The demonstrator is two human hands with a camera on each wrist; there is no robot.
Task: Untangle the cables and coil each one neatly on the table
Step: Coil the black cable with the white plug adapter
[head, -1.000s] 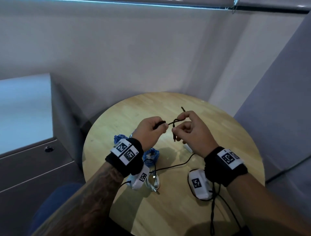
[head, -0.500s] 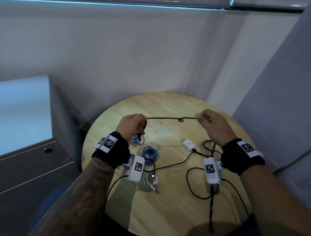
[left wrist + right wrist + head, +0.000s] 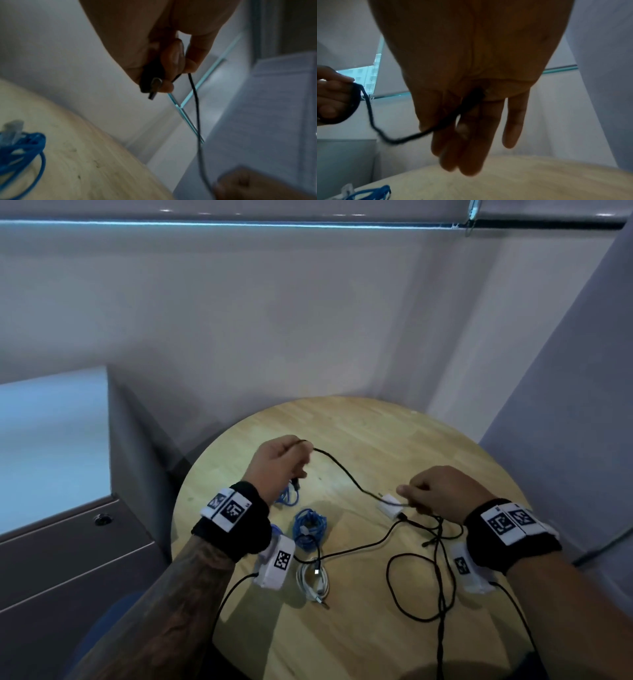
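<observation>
We see both hands raised above the round table. The left hand, fingers curled, grips the plug end of the black cable; the right hand, lower and nearer, pinches the same cable between thumb and fingers, its other fingers extended. The cable sags between them, and its remainder lies looped on the table beside the blue coil and white coil.

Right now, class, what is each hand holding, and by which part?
Both hold the thin black cable. The left hand grips its plug end, the metal connector poking out below; the right hand pinches it further along its length.
</observation>
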